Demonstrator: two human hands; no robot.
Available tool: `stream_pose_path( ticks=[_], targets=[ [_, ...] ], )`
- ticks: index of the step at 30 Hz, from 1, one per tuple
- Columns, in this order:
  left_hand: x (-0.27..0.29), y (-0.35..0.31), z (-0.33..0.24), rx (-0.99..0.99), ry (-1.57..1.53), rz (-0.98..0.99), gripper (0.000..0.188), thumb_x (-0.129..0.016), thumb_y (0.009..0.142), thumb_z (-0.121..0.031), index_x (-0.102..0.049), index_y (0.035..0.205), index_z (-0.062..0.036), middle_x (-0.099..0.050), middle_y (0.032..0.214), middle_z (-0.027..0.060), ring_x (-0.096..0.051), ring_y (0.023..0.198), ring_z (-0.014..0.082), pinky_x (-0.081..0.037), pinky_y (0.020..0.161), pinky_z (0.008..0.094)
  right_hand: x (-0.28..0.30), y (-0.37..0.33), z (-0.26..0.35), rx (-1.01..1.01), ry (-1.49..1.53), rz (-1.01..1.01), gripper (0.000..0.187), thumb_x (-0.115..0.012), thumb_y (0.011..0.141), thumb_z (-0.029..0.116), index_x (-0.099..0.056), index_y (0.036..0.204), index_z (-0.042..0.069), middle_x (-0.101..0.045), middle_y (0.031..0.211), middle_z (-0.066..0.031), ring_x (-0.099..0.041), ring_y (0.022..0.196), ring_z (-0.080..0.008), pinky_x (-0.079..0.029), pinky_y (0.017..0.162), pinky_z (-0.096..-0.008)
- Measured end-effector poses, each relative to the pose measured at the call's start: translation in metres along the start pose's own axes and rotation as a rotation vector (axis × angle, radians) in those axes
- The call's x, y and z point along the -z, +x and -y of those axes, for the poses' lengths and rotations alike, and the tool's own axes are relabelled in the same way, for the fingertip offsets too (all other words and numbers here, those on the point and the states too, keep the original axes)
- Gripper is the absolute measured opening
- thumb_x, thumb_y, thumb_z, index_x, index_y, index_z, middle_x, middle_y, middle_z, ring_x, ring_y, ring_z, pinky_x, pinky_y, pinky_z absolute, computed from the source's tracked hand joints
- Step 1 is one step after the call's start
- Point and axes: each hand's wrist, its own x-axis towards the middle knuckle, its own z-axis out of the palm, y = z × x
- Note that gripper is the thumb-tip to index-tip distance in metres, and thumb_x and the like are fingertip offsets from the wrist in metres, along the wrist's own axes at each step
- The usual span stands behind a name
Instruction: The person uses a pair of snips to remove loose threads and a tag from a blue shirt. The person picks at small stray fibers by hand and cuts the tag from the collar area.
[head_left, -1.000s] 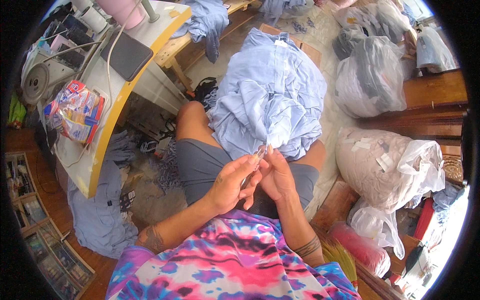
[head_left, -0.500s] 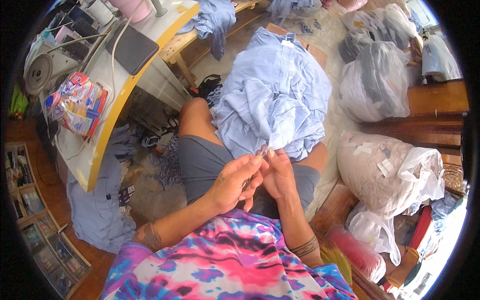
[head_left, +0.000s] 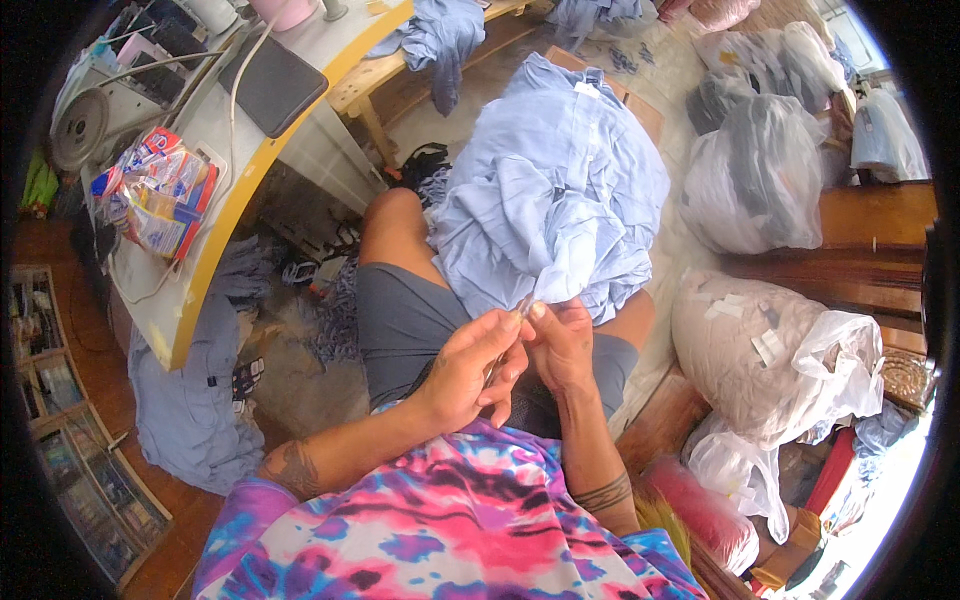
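A large heap of light blue cloth garments (head_left: pixel 560 170) lies in front of me, its near edge over my lap. One thin end of the cloth reaches up to my fingertips. My left hand (head_left: pixel 475 365) is closed, thumb and forefinger pinching that end. A small dark, thin thing shows between its curled fingers, too little of it to name. Right beside it, my right hand (head_left: pixel 562 345) pinches the same bit of cloth, thumb on top. The fingertips of both hands nearly touch, and what lies exactly between them is partly hidden.
At left stands a yellow-edged table (head_left: pixel 225 245) with a black phone-like slab (head_left: pixel 275 90) and a colourful plastic packet (head_left: pixel 160 195). Blue cloth (head_left: pixel 185 400) lies on the floor below. Stuffed plastic bags (head_left: pixel 755 175) and a big beige bundle (head_left: pixel 745 350) crowd the right side.
The view has shifted slightly. Both hands stay together at the cloth end, with small finger movements, and the cloth just beyond the right fingertips has a slightly different fold.
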Motion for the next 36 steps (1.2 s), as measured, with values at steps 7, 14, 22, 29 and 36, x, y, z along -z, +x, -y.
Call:
stream_pose_path(
  ticks=[7, 14, 22, 29, 36],
  targets=[
    [-0.005, 0.001, 0.010, -0.063, -0.125, -0.052, 0.030, -0.045, 0.112, -0.035, -0.056, 0.111, -0.0068, -0.050, 0.074, -0.0002, -0.034, 0.042, 0.0053, -0.031, 0.034, 0.0235, 0.003, 0.003, -0.003, -0.019, -0.053, 0.007, 0.035, -0.077, 0.091, 0.002, -0.059, 0.121, 0.000, -0.069, 0.104, -0.0094, -0.069, 0.091, -0.0186, -0.056, 0.077, -0.0313],
    [0.008, -0.002, -0.023, -0.078, -0.006, -0.014, 0.035, -0.043, 0.112, -0.038, -0.056, 0.115, -0.0047, -0.049, 0.072, 0.0009, -0.033, 0.041, 0.0055, -0.030, 0.034, 0.0228, -0.001, -0.009, 0.001, -0.083, -0.031, -0.010, 0.039, -0.076, 0.092, 0.004, -0.056, 0.125, 0.001, -0.068, 0.106, -0.0100, -0.069, 0.094, -0.0211, -0.056, 0.078, -0.0323],
    [0.003, -0.007, 0.003, 0.030, 0.130, -0.009, 0.042, -0.043, 0.111, -0.044, -0.054, 0.120, -0.0042, -0.049, 0.074, 0.0023, -0.035, 0.041, 0.0059, -0.035, 0.034, 0.0237, 0.013, -0.006, 0.005, -0.139, 0.088, 0.124, 0.027, -0.070, 0.097, 0.005, -0.060, 0.122, 0.001, -0.068, 0.108, -0.0091, -0.067, 0.094, -0.0190, -0.056, 0.085, -0.0336],
    [0.002, -0.008, 0.005, 0.054, 0.102, -0.008, 0.039, -0.043, 0.111, -0.042, -0.055, 0.119, -0.0055, -0.049, 0.073, 0.0020, -0.035, 0.041, 0.0059, -0.036, 0.034, 0.0238, 0.015, -0.008, 0.003, -0.158, 0.053, 0.096, 0.028, -0.070, 0.096, 0.004, -0.061, 0.122, 0.000, -0.069, 0.107, -0.0091, -0.067, 0.094, -0.0179, -0.056, 0.085, -0.0334],
    [-0.002, -0.012, 0.004, 0.026, 0.074, -0.129, 0.027, -0.045, 0.111, -0.038, -0.049, 0.122, -0.0137, -0.054, 0.074, 0.0043, -0.034, 0.040, 0.0059, -0.035, 0.032, 0.0247, 0.019, -0.005, 0.005, -0.096, -0.065, 0.075, 0.038, -0.077, 0.091, 0.005, -0.061, 0.124, -0.003, -0.070, 0.108, -0.0105, -0.068, 0.095, -0.0194, -0.056, 0.087, -0.0358]
  ],
)
